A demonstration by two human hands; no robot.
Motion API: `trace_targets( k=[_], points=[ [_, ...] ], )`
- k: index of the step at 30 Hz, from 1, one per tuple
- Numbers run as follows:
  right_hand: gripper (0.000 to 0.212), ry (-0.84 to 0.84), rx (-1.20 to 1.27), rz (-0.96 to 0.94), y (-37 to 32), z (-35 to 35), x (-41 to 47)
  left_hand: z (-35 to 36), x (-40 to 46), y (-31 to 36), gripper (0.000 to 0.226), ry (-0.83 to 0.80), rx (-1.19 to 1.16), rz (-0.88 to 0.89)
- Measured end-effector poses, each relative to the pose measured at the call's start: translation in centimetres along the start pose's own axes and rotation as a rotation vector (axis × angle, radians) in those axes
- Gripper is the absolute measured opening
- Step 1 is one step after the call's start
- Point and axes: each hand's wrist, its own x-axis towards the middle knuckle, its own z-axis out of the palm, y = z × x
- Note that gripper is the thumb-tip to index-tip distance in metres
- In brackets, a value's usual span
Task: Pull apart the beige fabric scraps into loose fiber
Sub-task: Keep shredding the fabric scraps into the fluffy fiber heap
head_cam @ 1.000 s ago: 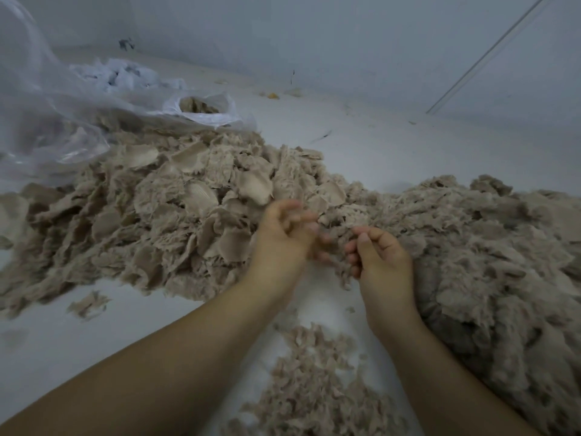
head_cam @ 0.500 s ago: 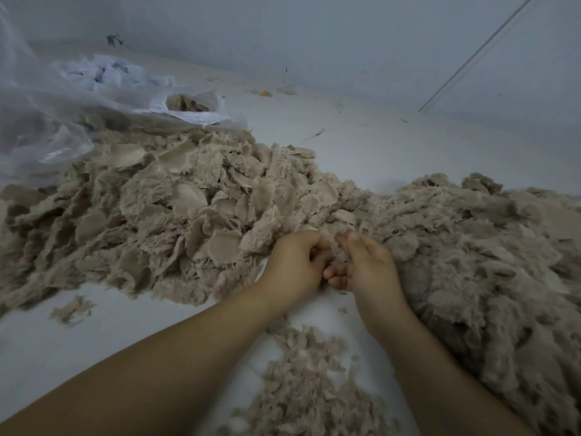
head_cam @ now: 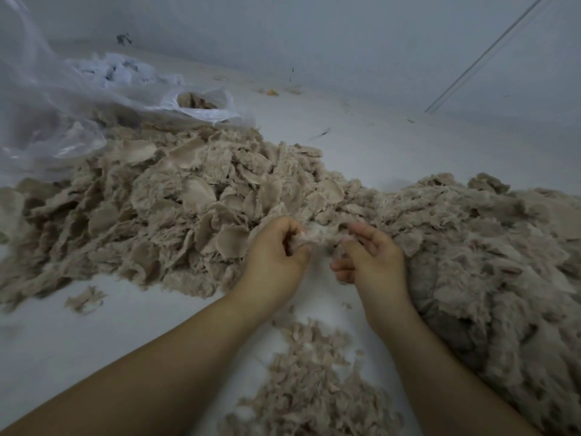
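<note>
left hand (head_cam: 276,253): fingers curled, pinching one end of a beige scrap (head_cam: 317,236) | right hand (head_cam: 372,258): thumb and fingers pinching its other end, the scrap stretched thin between them | scrap pile (head_cam: 176,202) to the left | loose fiber heap (head_cam: 490,253) to the right | plastic bag (head_cam: 63,121) behind

Left hand (head_cam: 276,250) fingers curled, pinching; right hand (head_cam: 371,256) fingers curled, pinching; forearms converging.

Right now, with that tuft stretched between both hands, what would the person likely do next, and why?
Probably draw the hands further apart. The left hand and right hand each pinch one end of a scrap already thinned to wispy fiber between them, but not yet separated.
</note>
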Motion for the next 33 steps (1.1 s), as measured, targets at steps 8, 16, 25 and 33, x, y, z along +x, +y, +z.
trace_targets(
  k=[8, 16, 25, 33],
  points=[
    [0.005, -0.163, -0.012, -0.03, -0.1, -0.1, -0.5, 0.9, -1.1, 0.2, 0.033, 0.007, 0.349, 0.424],
    [0.009, -0.127, 0.077, -0.04, -0.4, -0.1, -0.6, 0.5, -0.9, 0.3, 0.024, 0.123, 0.198, 0.296],
    [0.011, -0.138, 0.069, -0.017, 0.0, -0.2, -0.3, 0.6, -1.0, 0.3, 0.007, 0.113, 0.131, 0.255],
    [0.015, -0.171, 0.035, -0.084, -0.1, -0.2, -0.7, 1.0, -0.4, -0.4, 0.023, 0.005, 0.048, 0.082]
  ],
)
